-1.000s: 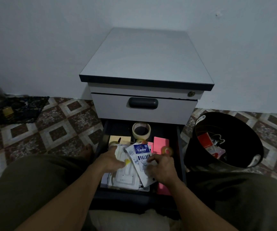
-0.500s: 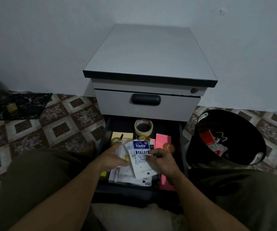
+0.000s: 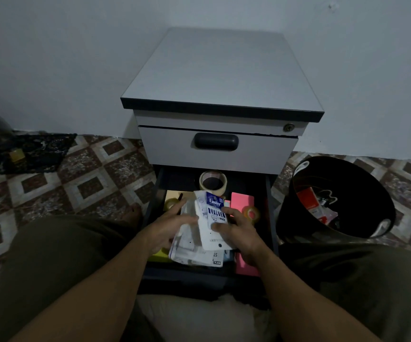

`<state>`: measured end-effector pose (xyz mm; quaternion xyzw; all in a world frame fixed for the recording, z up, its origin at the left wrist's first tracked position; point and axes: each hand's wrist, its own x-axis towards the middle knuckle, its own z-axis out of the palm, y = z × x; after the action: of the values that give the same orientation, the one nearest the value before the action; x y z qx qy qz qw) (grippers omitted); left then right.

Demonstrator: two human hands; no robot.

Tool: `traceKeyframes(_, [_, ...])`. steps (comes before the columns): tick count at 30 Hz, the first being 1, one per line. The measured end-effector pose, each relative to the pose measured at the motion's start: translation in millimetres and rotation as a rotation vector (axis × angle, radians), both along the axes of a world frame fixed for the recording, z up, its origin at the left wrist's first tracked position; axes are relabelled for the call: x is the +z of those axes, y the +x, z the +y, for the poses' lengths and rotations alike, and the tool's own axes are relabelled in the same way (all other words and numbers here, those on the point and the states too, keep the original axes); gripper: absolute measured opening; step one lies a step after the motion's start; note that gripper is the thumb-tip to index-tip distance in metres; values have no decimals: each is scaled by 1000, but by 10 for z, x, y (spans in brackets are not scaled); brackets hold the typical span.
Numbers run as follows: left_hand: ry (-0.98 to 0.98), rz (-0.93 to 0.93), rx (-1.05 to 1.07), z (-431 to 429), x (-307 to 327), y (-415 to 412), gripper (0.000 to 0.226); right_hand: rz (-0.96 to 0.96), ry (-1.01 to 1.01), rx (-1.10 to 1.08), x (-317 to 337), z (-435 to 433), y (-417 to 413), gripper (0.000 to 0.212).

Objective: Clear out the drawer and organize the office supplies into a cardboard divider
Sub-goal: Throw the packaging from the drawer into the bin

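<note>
The lower drawer [image 3: 268, 193] of a grey cabinet is pulled out in front of me. Both hands are inside it, on a stack of white packets. My right hand [image 3: 239, 230] holds the top white and blue packet [image 3: 211, 218], printed "Faster Value Pack", by its right edge. My left hand [image 3: 167, 230] presses the left side of the white packets [image 3: 194, 253] beneath. A beige tape roll [image 3: 213, 181] lies at the back, a clear tape roll [image 3: 250, 214] on pink sticky notes [image 3: 242, 202] at the right, and another tape roll [image 3: 172, 203] on a yellow pad at the left.
A black bin [image 3: 335, 198] with red and white packaging inside stands on the tiled floor right of the drawer. The upper drawer [image 3: 216, 149] is closed. My knees flank the drawer. A dark mat [image 3: 26, 151] lies at the far left by the wall.
The blue and white packet has turned more upright and shifted over the stack. My right hand has moved onto its right edge, away from the clear tape roll. The view has shifted slightly.
</note>
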<state>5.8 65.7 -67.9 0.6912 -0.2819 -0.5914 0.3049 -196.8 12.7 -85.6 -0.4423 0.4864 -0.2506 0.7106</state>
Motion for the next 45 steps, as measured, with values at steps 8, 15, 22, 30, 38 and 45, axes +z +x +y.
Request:
traceKeyframes(8, [-112, 137, 60, -33, 11, -43, 81, -9, -39, 36, 80, -88, 56, 56])
traceKeyframes(15, [-125, 114, 84, -6, 58, -131, 92, 81, -42, 81, 47, -39, 41, 54])
traceKeyframes(22, [-58, 109, 33, 19, 86, -148, 106, 136, -38, 129, 30, -21, 43, 54])
traceKeyframes(30, [-111, 220, 91, 24, 62, -192, 108, 87, -79, 74, 10, 100, 91, 49])
traceKeyframes(38, [-154, 269, 88, 1, 121, -217, 99, -7, -59, 25, 139, 97, 42, 52])
traceKeyframes(45, [-171, 224, 70, -98, 323, -193, 77, -38, -57, 16, 383, -58, 20, 52])
